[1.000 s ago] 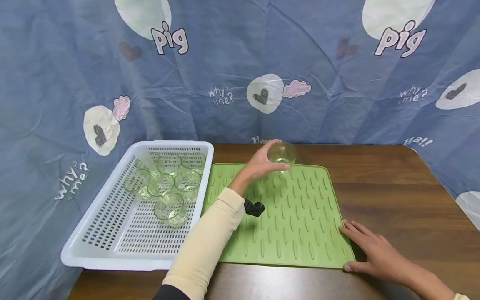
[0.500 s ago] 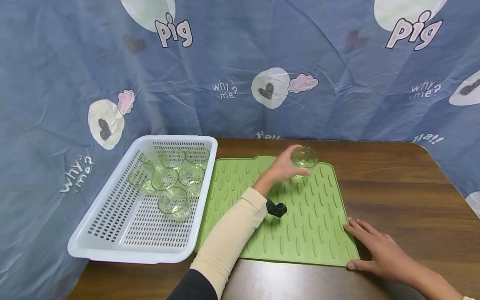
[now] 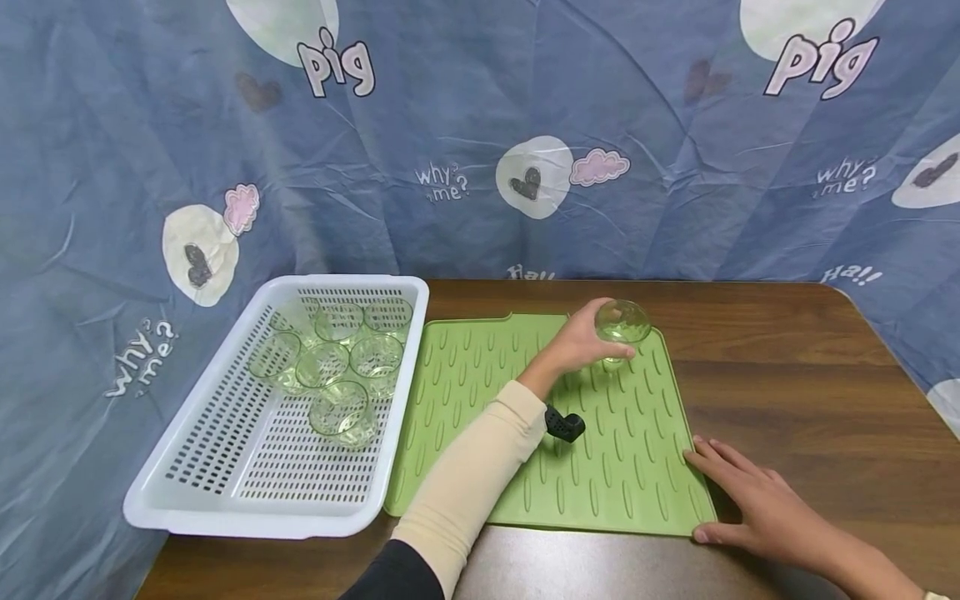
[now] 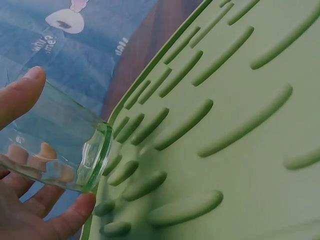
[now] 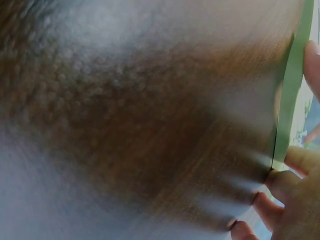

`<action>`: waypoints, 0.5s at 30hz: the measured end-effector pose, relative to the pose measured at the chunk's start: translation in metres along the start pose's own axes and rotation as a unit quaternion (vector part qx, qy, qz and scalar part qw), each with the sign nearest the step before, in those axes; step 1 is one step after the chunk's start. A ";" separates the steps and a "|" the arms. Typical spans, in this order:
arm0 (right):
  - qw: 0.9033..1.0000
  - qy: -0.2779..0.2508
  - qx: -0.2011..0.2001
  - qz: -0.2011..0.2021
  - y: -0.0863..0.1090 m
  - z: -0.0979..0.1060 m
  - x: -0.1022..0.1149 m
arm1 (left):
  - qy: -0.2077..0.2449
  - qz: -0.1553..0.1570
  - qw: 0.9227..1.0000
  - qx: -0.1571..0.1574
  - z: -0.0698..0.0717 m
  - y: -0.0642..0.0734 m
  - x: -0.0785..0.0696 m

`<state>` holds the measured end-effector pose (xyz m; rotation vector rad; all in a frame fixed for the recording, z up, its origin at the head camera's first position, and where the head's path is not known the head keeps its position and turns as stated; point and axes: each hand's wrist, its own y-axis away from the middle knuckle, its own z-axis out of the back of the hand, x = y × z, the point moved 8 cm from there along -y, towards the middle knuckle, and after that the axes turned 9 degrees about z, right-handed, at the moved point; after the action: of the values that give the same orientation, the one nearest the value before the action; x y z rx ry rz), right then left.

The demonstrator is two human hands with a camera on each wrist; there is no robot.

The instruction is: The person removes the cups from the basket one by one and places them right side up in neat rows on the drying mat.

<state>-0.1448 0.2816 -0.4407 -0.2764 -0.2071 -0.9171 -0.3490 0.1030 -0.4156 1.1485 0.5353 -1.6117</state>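
Observation:
My left hand [image 3: 576, 337] grips a clear, green-tinted drinking glass [image 3: 622, 323] round its side, over the far right part of the green ribbed drying mat [image 3: 457, 392]. In the left wrist view the thumb and curled fingers go round the glass [image 4: 60, 135], whose thick base points toward the mat, close over its ribs. My right hand [image 3: 765, 508] lies at the mat's near right corner, thumb and fingertips touching its edge. In the right wrist view its fingers [image 5: 282, 185] are spread along the mat's green edge.
On the left stands a white plastic basket [image 3: 225, 523] with slotted walls. Several matching glasses [image 3: 339, 408] stand in its far right part, rims up. A brown wooden table [image 3: 787, 358] lies under everything, with a blue printed cloth [image 3: 450, 100] hanging behind it.
My left hand has carried the glass to the right, from the middle of the mat's far edge toward its far right corner, and slightly lower. The right hand has stayed at the mat's edge.

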 end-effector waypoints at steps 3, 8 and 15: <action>1.000 -0.003 0.003 -0.002 0.000 0.000 0.000 | -0.001 0.004 1.000 -0.001 -0.004 -0.001 -0.001; 1.000 -0.001 0.001 -0.002 0.000 0.001 0.000 | -0.010 0.019 1.000 -0.005 -0.012 -0.003 -0.002; 1.000 -0.006 0.007 -0.004 0.000 0.000 0.000 | -0.022 0.027 0.999 -0.003 -0.019 -0.003 0.001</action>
<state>-0.1449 0.2809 -0.4408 -0.2678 -0.2266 -0.9221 -0.3439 0.1189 -0.4252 1.1121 0.4763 -1.5852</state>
